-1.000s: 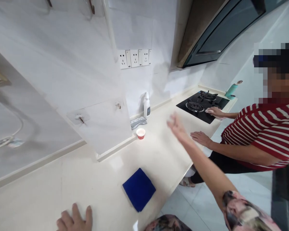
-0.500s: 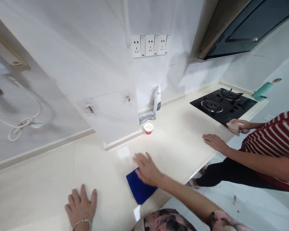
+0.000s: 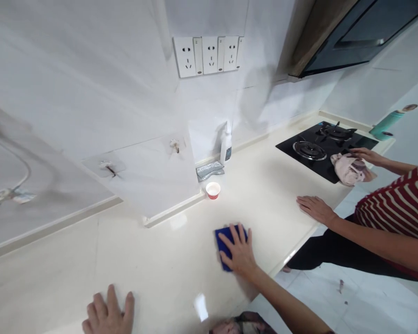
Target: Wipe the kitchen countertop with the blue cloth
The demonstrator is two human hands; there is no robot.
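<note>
My right hand [image 3: 239,253] lies on a folded dark blue cloth [image 3: 224,235], fingers spread and pressed flat over it. Part of the cloth is hidden beneath the palm. Both are on the pale countertop [image 3: 153,269], right of the middle. At the lower left my left hand [image 3: 107,315] rests on the same countertop, fingers apart and holding nothing. Beyond the cloth, near the wall ledge, stands a small red and white cup [image 3: 213,190]. Behind it are a silver crinkled packet [image 3: 210,170] and a white spray bottle [image 3: 226,146].
A co-worker in a striped shirt [image 3: 397,199] stands at the right, one hand [image 3: 315,208] on the counter, the other with a pale cloth [image 3: 348,169] at the black gas hob [image 3: 306,149]. A green roll [image 3: 386,125] stands beyond. Wall hooks [image 3: 174,146] jut out.
My right hand has come down on the blue cloth, which has moved right and away from me. The co-worker's pale cloth has shifted onto the hob's edge. The view has shifted slightly.
</note>
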